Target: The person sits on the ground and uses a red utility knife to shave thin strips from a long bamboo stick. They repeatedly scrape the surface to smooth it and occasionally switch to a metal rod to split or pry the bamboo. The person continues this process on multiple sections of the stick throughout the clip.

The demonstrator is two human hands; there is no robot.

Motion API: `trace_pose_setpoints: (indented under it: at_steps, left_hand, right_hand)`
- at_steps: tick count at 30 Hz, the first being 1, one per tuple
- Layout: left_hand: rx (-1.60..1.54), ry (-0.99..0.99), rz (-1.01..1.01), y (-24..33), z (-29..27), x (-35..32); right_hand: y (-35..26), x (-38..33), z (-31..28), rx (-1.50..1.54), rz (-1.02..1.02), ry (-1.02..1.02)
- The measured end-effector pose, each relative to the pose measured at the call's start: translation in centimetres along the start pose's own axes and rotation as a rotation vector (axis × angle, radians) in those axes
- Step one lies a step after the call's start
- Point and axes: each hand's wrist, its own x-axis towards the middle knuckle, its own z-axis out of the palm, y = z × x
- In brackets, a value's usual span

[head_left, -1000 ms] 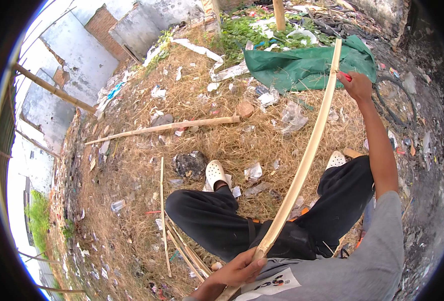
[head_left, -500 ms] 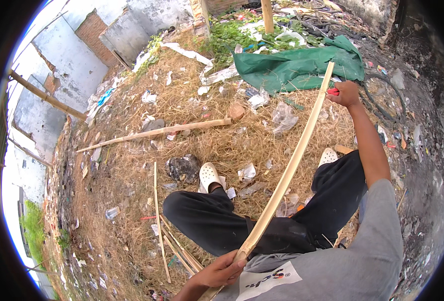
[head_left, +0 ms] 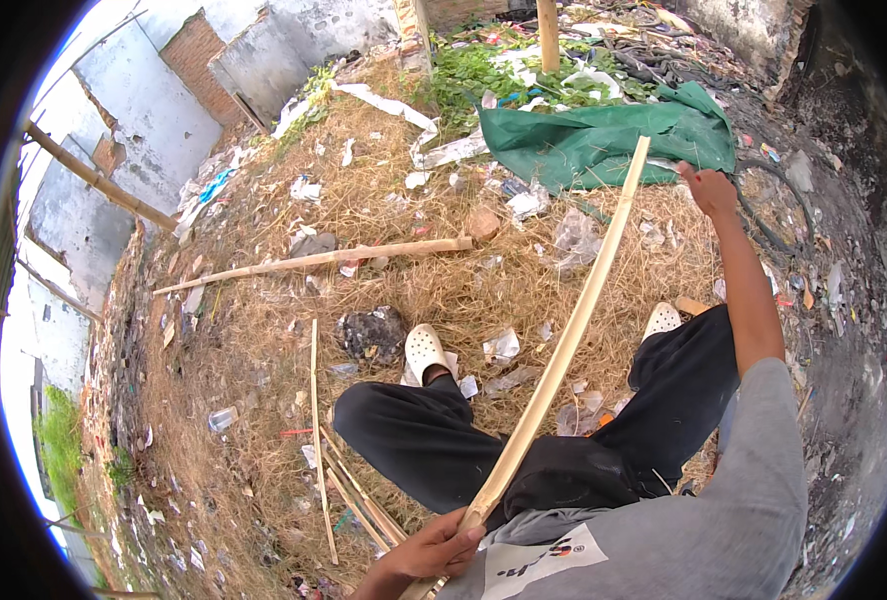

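A long, pale split bamboo strip point(head_left: 574, 338) runs slantwise across my lap, its inner side turned up. My left hand point(head_left: 441, 545) is closed round its lower end, close to my shirt. Its far tip stands free in front of a green tarp point(head_left: 573, 140). To the right of that tip, and apart from the strip, my right hand point(head_left: 709, 190) is a closed fist at the end of an outstretched arm. The small red tool seen in it earlier is mostly hidden by the fingers now.
Several thin bamboo strips point(head_left: 324, 470) lie left of my knee, and a longer bamboo piece point(head_left: 313, 260) lies ahead. A dark lump point(head_left: 371, 335) rests near my left shoe. Dry straw and litter cover the ground. A black hose point(head_left: 763, 235) curls beyond my right hand.
My right hand has come off the strip's far end and moved slightly right. The strip's far tip has shifted a little left and down. My left hand keeps its grip.
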Motion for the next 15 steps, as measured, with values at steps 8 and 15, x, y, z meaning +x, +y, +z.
trace_pose_setpoints:
  at_steps: [8, 15]
  left_hand:
    - [0.003, 0.311, 0.263, 1.3, -1.6, 1.8]
    - [-0.039, 0.061, 0.212, 2.4, 0.5, 4.3]
  right_hand:
    - [-1.0, -3.5, 0.7, -0.004, 0.199, -0.277]
    - [-12.8, -4.5, -2.4, 0.144, -0.385, -0.073]
